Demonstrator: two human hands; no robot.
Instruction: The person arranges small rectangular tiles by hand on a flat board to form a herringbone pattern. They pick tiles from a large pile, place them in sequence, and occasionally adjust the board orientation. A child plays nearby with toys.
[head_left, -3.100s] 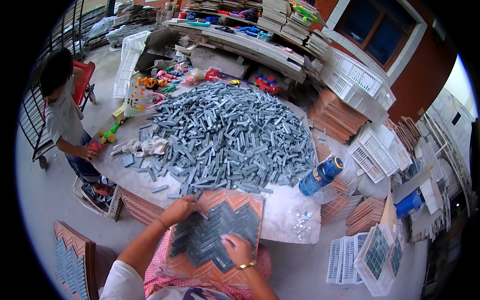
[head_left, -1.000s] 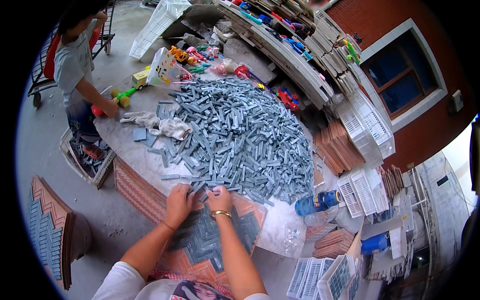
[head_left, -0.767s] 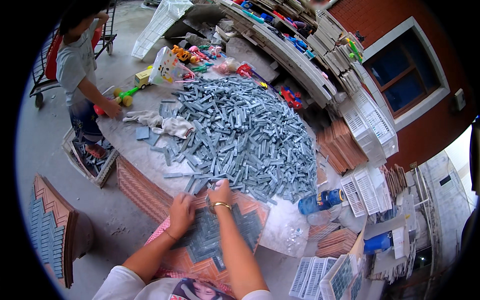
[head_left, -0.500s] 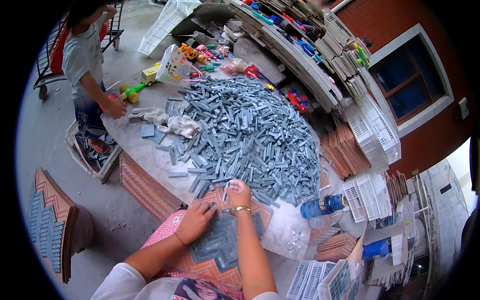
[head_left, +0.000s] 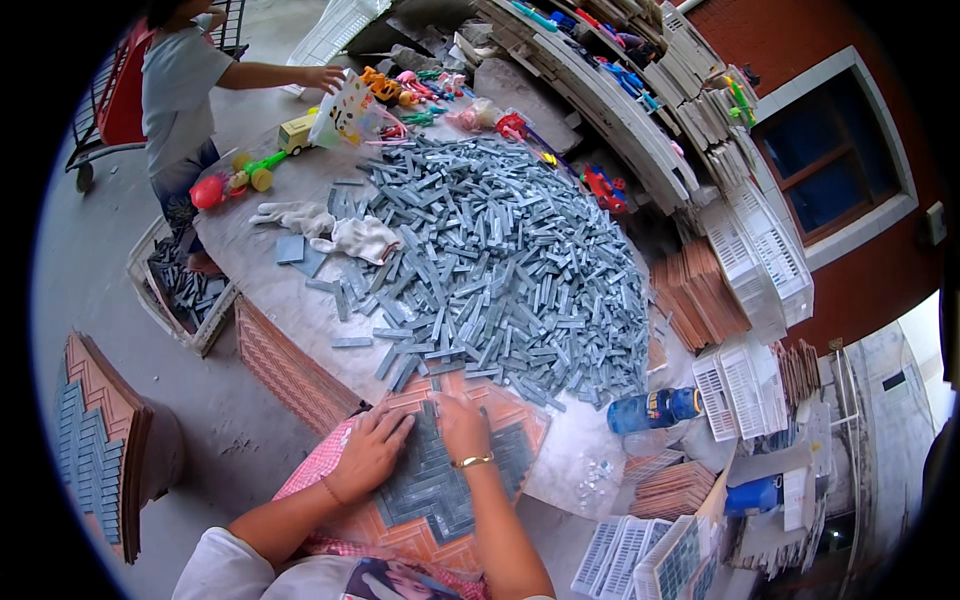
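A herringbone tile board (head_left: 462, 500) lies on my lap, its orange grooved base partly filled with grey tile strips. My left hand (head_left: 372, 446) rests on the board's left side, fingers stretched out and holding nothing. Close to the far edge, my right hand (head_left: 463, 432) is closed, with its fingertips down on the board at a small grey tile strip (head_left: 436, 385); the fingers hide most of their grip. Just beyond the board spreads a large heap of loose grey tile strips (head_left: 510, 260).
White gloves (head_left: 355, 240) lie left of the heap, toys (head_left: 400, 90) behind it. A person (head_left: 185, 100) stands at the far left. Right of the heap are a blue bottle (head_left: 652, 410), orange boards (head_left: 695, 290) and white crates (head_left: 740, 390). Another tiled stack (head_left: 100, 450) stands left.
My right hand has come down from above the heap's near edge onto the board. My left hand has slid slightly left and nearer. The other person's arm now reaches toward the white bag.
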